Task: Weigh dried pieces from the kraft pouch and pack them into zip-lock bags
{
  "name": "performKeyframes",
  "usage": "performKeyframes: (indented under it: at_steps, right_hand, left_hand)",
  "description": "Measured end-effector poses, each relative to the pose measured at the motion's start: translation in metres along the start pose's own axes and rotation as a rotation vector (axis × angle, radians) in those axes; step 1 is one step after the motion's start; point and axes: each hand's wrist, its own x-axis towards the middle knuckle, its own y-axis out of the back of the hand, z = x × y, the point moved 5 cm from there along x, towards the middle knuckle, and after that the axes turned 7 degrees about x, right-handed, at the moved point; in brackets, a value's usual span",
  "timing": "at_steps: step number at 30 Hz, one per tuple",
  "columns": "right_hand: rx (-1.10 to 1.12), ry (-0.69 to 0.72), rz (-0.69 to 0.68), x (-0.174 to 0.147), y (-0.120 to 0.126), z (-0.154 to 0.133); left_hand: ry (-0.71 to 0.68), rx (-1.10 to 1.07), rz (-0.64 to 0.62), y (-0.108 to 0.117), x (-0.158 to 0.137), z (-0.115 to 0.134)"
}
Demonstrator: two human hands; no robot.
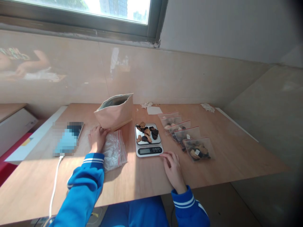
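My left hand (pixel 97 138) rests on the table with fingers loosely spread, at the lower edge of an open tan pouch (pixel 115 113). Just right of its wrist lies a stack of clear zip bags (pixel 115 151) with red seals. A white kitchen scale (pixel 149 151) stands in the middle, its display lit but too small to read surely. Several dark-and-tan dried slices (pixel 147 136) lie on the scale's plate. My right hand (pixel 172 167) is slightly curled with nothing in it, fingertips at the scale's front right corner.
Filled zip bags (pixel 197 149) of dried pieces lie in an overlapping row at the right. A blurred-out phone (pixel 68 138) with a white cable (pixel 55 183) is at the left. Crumpled tissue (pixel 207 107) and a white paper (pixel 154 110) lie near the back wall.
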Motion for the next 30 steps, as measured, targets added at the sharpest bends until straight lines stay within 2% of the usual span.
performKeyframes:
  at_steps: [8,16,23,26,30]
  right_hand:
    - [-0.003,0.008,0.006,-0.001,0.001,-0.002]
    - [-0.002,0.012,0.007,-0.001,0.0,0.0]
    - [-0.01,0.02,0.015,0.0,0.001,-0.001]
    - [-0.013,0.02,0.022,0.0,0.001,-0.001]
    - [-0.01,0.011,0.026,0.0,0.001,0.0]
  left_hand:
    - [0.024,0.04,-0.002,-0.008,0.008,-0.009]
    - [0.027,-0.209,-0.039,-0.007,0.006,-0.01]
    - [0.018,-0.178,-0.075,-0.004,0.003,-0.007]
    - [0.011,-0.193,0.011,0.01,-0.003,0.001]
    - [0.104,-0.257,0.31,0.055,-0.019,0.011]
